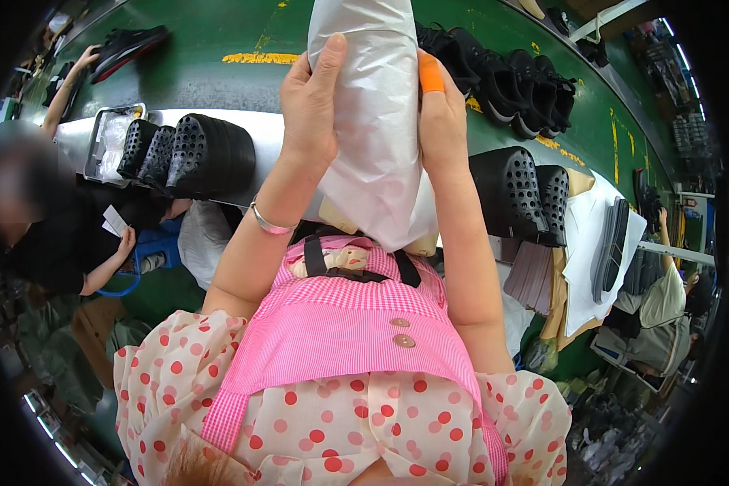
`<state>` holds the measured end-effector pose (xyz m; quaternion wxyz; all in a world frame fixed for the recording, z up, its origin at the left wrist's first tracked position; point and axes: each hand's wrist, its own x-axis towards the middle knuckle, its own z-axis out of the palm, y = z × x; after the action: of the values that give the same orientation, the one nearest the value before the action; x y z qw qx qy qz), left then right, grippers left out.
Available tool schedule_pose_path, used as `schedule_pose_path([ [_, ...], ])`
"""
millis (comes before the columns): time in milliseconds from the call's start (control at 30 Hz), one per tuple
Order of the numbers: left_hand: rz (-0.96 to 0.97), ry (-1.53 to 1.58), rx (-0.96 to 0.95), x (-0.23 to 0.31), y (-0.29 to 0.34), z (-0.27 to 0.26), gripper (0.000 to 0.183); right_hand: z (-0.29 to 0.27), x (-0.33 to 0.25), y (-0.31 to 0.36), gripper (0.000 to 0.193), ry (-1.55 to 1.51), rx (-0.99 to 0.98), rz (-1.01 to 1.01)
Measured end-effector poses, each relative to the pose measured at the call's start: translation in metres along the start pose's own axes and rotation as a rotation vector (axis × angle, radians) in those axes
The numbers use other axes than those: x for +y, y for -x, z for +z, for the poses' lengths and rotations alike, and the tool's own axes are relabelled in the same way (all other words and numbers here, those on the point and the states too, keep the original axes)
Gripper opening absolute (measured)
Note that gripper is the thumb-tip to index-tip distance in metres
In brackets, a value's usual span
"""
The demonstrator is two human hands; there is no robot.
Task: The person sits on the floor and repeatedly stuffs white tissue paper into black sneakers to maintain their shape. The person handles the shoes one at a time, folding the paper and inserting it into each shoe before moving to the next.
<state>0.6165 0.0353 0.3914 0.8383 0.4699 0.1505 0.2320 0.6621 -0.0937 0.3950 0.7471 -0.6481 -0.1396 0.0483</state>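
just beyond the pink apron (344,332), the left hand (312,109) and right hand (444,125) clasp a white tissue-paper bundle (374,113) by its sides, creased, tapering toward the body, its far end apparently cropped.

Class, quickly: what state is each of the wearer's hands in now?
Left hand: holding the white wrapped bundle, thumb over it.
Right hand: holding its opposite side, orange cover on one digit.
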Motion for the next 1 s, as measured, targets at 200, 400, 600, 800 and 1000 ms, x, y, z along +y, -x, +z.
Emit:
schedule_pose_path([
  [200, -0.086, 0.200, -0.009, 0.007, -0.012, -0.006, 0.054, -0.001, 0.007, 0.030, 0.043, -0.565, -0.176, 0.514],
  [400, -0.350, 0.270, -0.159, 0.004, -0.011, -0.016, 0.052, 0.000, 0.002, 0.036, 0.054, -0.910, -0.115, 0.583],
  [600, -0.524, 0.408, -0.195, 0.002, 0.021, -0.006, 0.050, -0.006, -0.017, 0.031, 0.045, -1.239, -0.357, 0.519],
  [800, -0.336, 0.291, -0.246, 0.017, 0.025, -0.003, 0.055, 0.001, -0.009, 0.031, 0.047, -1.087, -0.130, 0.631],
  [1000, -0.367, 0.384, -0.441, 0.001, 0.011, -0.024, 0.064, -0.007, -0.032, 0.052, 0.040, -0.164, -0.150, 0.478],
])
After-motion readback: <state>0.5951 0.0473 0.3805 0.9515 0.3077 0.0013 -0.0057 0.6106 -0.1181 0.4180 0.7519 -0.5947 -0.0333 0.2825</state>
